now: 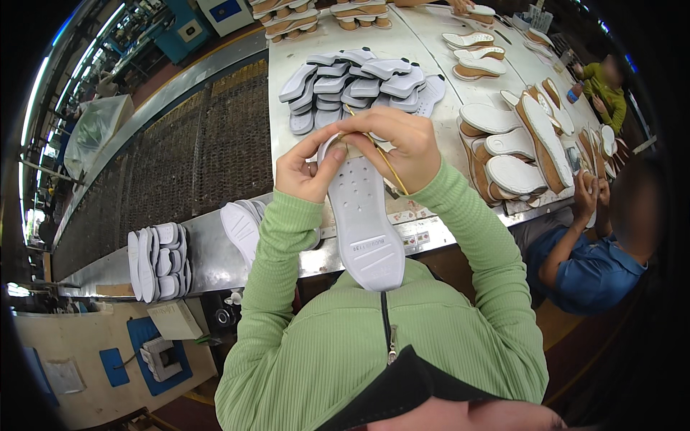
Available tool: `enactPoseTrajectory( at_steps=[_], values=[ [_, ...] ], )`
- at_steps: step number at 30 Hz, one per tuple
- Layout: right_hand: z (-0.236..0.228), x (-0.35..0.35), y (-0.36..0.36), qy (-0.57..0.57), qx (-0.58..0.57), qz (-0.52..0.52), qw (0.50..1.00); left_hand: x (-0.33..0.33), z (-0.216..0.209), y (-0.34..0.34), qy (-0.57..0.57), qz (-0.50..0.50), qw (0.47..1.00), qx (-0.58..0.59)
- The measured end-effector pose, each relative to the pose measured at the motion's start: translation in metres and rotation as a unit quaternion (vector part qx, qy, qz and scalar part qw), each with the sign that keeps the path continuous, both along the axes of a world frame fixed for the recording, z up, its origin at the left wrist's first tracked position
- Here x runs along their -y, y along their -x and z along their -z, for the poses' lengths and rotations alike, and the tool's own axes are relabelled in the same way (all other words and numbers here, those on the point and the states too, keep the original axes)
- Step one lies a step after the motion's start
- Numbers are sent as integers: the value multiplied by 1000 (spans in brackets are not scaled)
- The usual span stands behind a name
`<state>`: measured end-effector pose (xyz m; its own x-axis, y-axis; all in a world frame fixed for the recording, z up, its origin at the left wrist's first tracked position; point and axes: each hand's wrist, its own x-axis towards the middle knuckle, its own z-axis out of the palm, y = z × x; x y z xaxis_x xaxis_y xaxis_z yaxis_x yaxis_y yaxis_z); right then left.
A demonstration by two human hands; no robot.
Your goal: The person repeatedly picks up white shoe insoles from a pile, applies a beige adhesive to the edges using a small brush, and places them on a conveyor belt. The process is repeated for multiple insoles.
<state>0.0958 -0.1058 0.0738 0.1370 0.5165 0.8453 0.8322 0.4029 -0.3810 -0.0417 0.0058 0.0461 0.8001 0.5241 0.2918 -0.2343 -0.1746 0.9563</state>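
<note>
A pale grey shoe sole with small holes near its toe hangs upright in front of my chest, its heel end lowest. My left hand is closed, pinching the left edge of the toe end between thumb and fingers. On the opposite side, my right hand is closed with its fingertips at the same toe edge. A thin yellow stick runs slantwise through my right hand; its tip shows above the fingers. My fingers partly hide the toe end.
Ahead on the white table lies a heap of grey soles with black parts. White-and-tan soles are piled at right. Left are a dark conveyor and stacked soles. A person in blue sits close at right.
</note>
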Motion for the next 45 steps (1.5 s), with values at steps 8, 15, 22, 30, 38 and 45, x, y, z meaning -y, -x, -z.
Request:
enactPoseTrajectory(
  at_steps=[8, 15, 22, 30, 38, 45],
  values=[
    [3, 0, 1, -1, -16, -4, 1000, 2, 1, 2, -15, -7, 1000, 12],
    [2, -1, 0, -24, 32, 16, 999, 6, -5, 6, -3, -18, 1000, 1],
    [-9, 11, 7, 44, 64, 63, 995, 12, -15, 10, -43, -14, 999, 21],
    [-50, 42, 9, 74, -100, -62, 990, 28, -30, 25, -44, 7, 998, 44],
    [-84, 70, 20, 106, -137, -116, 978, 37, -40, 37, -190, 24, 975, 110],
    [-88, 64, 22, 113, -60, -111, 985, 38, -44, 37, -243, 38, 959, 140]
  ],
)
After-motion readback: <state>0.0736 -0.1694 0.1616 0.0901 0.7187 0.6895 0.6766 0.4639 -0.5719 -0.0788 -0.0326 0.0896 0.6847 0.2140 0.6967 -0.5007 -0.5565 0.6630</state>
